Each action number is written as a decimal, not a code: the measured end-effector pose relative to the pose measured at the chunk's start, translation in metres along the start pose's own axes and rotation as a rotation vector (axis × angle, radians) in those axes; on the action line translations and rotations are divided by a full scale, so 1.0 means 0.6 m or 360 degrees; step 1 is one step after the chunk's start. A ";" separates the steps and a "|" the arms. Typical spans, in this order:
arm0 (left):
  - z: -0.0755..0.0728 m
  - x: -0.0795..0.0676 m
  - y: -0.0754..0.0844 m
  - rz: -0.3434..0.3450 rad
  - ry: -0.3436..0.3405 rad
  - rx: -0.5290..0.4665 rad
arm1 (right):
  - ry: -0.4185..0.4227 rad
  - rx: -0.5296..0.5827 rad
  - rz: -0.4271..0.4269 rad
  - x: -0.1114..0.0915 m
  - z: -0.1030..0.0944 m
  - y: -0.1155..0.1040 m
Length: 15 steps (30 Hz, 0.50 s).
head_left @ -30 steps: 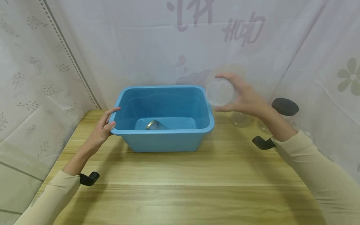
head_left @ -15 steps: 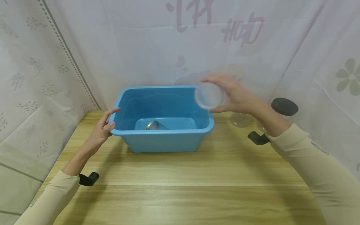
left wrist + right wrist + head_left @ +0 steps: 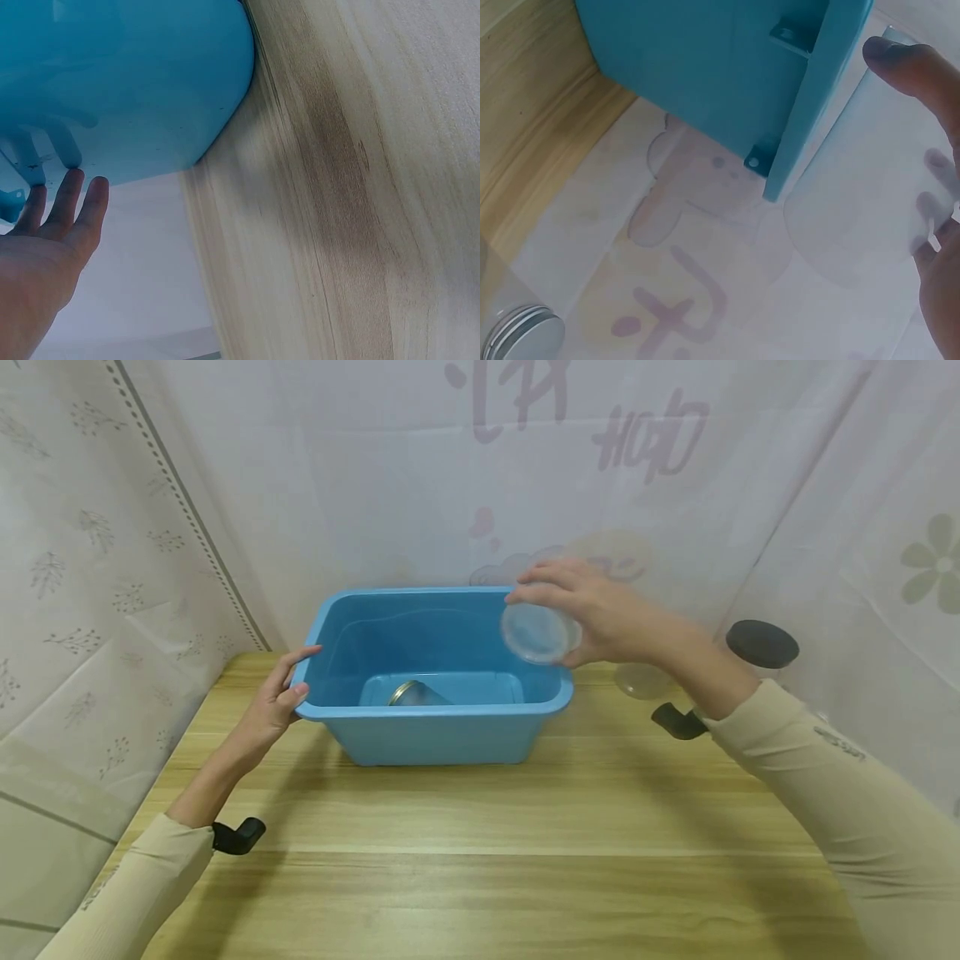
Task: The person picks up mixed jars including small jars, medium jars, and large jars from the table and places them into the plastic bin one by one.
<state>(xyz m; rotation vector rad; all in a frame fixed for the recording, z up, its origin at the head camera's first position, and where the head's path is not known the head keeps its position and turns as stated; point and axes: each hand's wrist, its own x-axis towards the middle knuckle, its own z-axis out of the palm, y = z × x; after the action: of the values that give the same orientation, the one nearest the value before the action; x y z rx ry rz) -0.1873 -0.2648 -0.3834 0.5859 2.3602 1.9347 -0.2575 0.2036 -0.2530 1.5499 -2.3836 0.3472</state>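
Note:
A blue plastic tub (image 3: 431, 735) stands on the wooden table. My left hand (image 3: 270, 706) grips its left rim, thumb and index finger at the edge; in the left wrist view the other fingers (image 3: 88, 214) reach along the outer wall. My right hand (image 3: 611, 614) holds a clear plastic jar (image 3: 536, 633) from the side, tilted with its round end toward the head camera. This jar overlaps the tub's right rim in the head view and shows beside the rim in the right wrist view. Inside the tub, a clear jar with a gold-coloured rim (image 3: 405, 693) lies on its side.
Right of the tub, a jar with a black lid (image 3: 761, 643) stands partly behind my right forearm. Near it is another clear container (image 3: 641, 680). A silver lid (image 3: 531, 336) shows in the right wrist view. Patterned curtains (image 3: 375, 485) close off the back and sides.
My right hand has moved left with the clear jar, from beside the tub to over its right rim, and the jar has tilted a little. My left hand has stayed on the rim.

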 end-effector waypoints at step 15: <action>0.001 -0.002 0.004 -0.0016 0.0005 -0.0002 | -0.0139 -0.0249 -0.0318 0.028 0.012 -0.015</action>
<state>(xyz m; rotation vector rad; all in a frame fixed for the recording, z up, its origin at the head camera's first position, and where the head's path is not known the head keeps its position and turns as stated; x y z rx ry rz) -0.1855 -0.2640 -0.3814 0.5704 2.3593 1.9344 -0.2565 0.1832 -0.2530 1.7411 -2.2316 0.0506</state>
